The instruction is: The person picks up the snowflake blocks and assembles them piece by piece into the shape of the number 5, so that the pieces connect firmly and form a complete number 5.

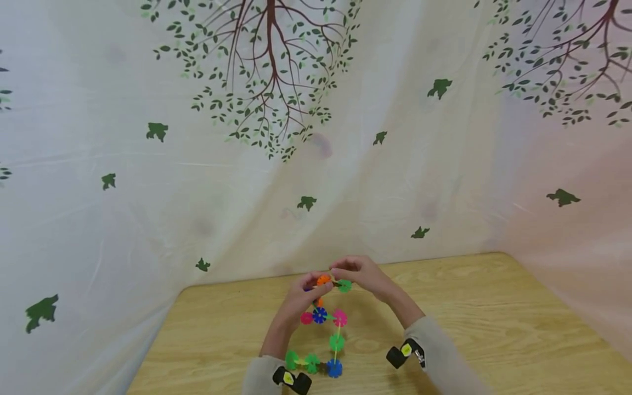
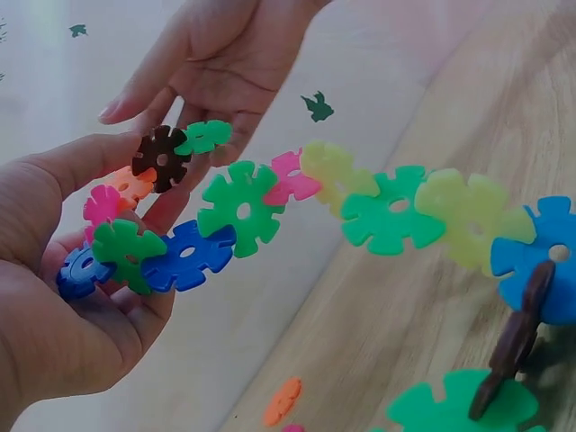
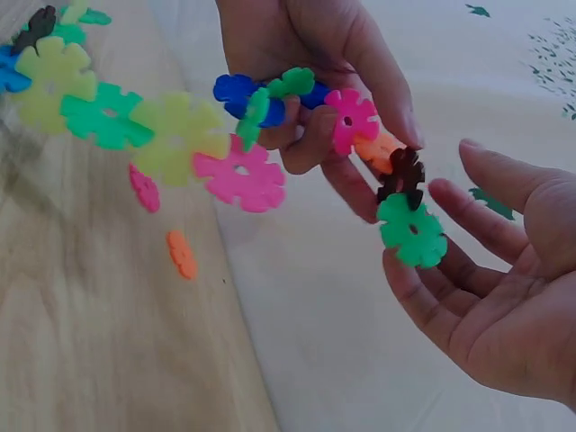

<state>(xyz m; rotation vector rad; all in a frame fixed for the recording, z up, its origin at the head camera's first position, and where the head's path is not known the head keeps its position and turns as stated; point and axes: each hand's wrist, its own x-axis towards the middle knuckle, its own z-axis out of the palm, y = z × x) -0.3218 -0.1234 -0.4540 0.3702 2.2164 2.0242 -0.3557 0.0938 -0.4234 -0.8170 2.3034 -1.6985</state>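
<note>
A chain of interlocking plastic snowflake discs (image 2: 241, 209), in green, blue, yellow, pink, orange and brown, hangs from my left hand (image 1: 300, 299). In the left wrist view, that hand curls around several discs near one end, its thumb by the brown disc (image 2: 162, 159). A green disc (image 3: 412, 230) forms the tip beyond the brown one. My right hand (image 3: 504, 288) is beside this tip, thumb spread away from it. Its fingers lie behind the green disc; whether they touch it I cannot tell. Farther along, the chain bends at a blue disc (image 1: 334, 368) toward green discs (image 1: 312, 363).
A loose orange disc (image 3: 181, 255) and a loose pink disc (image 3: 144, 187) lie on the wooden table (image 1: 469, 329). Behind the table's far edge hangs a pale curtain (image 1: 237, 208) printed with branches and leaves.
</note>
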